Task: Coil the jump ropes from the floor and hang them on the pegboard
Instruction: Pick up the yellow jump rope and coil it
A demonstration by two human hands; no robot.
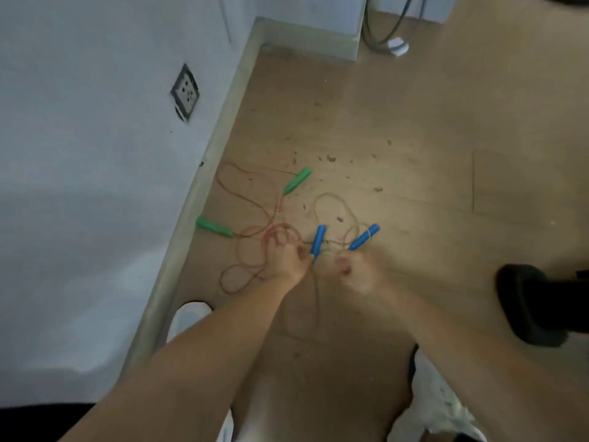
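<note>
over floor (414,122) | left grip (288,260), right grip (357,269) pinching blue handles (318,239), both pointing away

Left rope (213,224) by the wall (95,186), right rope (318,239) beside it, on the floor (414,138)

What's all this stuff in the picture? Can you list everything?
Left blue handle: one, blue, floor centre.
Right blue handle: one, blue, beside it.
Green handles: two, green, floor near the wall.
Red rope: one, reddish, looped on the floor.
Pale rope: one, beige, looped by the blue handles.
Socket: one, dark, on the wall.
Cable: grey, top right.
Black object: one, right edge, unclear.
Shoe: white, lower left.
Left hand: pinches the left blue handle.
Right hand: grips the right blue handle.
</note>
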